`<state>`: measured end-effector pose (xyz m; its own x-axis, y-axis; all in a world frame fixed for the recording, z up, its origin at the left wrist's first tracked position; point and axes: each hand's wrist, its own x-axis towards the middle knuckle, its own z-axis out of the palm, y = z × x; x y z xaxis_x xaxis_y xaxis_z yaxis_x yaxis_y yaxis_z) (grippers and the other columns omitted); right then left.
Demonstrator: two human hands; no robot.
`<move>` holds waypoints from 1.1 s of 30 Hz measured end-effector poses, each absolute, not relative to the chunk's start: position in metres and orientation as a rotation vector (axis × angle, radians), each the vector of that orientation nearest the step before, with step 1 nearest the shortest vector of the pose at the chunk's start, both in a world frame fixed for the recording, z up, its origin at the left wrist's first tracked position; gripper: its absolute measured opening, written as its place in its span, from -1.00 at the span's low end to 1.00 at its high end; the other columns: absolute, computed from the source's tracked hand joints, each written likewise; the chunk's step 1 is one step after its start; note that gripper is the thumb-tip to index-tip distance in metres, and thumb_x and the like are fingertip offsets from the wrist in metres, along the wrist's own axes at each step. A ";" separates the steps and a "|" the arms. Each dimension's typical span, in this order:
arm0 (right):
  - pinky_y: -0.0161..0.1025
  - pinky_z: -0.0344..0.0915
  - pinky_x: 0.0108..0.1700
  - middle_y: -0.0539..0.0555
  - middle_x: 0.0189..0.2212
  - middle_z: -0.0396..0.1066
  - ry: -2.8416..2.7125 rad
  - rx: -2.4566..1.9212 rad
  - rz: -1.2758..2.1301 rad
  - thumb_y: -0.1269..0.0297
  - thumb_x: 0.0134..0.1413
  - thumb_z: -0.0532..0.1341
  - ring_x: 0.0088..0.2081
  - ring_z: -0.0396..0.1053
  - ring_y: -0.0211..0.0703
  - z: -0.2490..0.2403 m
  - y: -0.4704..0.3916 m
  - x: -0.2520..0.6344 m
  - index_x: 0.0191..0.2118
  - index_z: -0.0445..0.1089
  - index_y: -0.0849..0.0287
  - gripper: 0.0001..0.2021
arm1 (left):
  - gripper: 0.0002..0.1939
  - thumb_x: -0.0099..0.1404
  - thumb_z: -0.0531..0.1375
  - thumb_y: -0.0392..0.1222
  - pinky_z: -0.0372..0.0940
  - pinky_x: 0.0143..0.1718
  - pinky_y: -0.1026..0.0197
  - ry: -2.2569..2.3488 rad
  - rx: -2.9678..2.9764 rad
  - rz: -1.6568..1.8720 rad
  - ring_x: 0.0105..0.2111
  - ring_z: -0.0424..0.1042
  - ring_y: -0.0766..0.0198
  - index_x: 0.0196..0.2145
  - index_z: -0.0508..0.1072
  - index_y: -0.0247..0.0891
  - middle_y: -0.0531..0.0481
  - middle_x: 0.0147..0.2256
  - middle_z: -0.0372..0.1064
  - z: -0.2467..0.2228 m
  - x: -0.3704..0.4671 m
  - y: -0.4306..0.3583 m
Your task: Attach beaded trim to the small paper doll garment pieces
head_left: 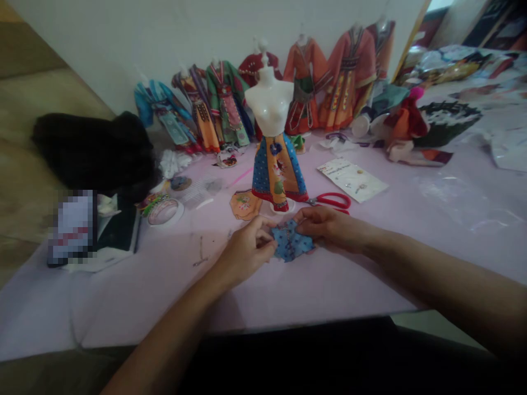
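A small piece of blue patterned fabric (291, 242) is stretched between my two hands, just above the table's near side. At its left edge my left hand (256, 241) pinches it between thumb and fingers. On the right, my right hand (325, 226) grips the upper corner, fingers closed. Right behind the fabric stands a white miniature mannequin (269, 101) wearing a blue and orange skirt (280, 173) with a red hem. An orange embroidered cloth piece (245, 205) lies by its base, to the left. Red-handled pliers or scissors (333, 202) rest behind my right hand.
Several doll robes (349, 82) stand along the wall. A card with small trinkets (352, 178) lies at right, near a dark basket (448, 120). On the left are a tape roll (165, 213), a phone (74, 227) and a black cloth heap (94, 151).
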<state>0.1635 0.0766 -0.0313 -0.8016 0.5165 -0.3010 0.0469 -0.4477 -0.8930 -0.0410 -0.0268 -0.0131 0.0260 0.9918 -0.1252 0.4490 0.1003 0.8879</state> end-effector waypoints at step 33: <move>-0.31 0.25 -0.50 -0.02 -0.43 0.40 -2.030 -0.984 1.475 0.13 0.21 0.31 -0.52 0.30 -0.31 -0.029 0.086 0.172 -0.06 0.43 0.13 -0.74 | -0.80 0.37 0.09 -0.38 0.31 -0.24 0.07 1.860 1.966 0.665 -0.28 0.50 0.03 -0.08 0.39 -0.22 -0.11 -0.28 0.50 -0.030 -0.038 -0.028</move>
<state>0.1721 0.0857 -0.0292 -0.6484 0.7593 -0.0552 0.2870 0.1766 -0.9415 -0.0382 -0.0276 -0.0298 0.0265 0.9952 0.0943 0.8292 -0.0746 0.5539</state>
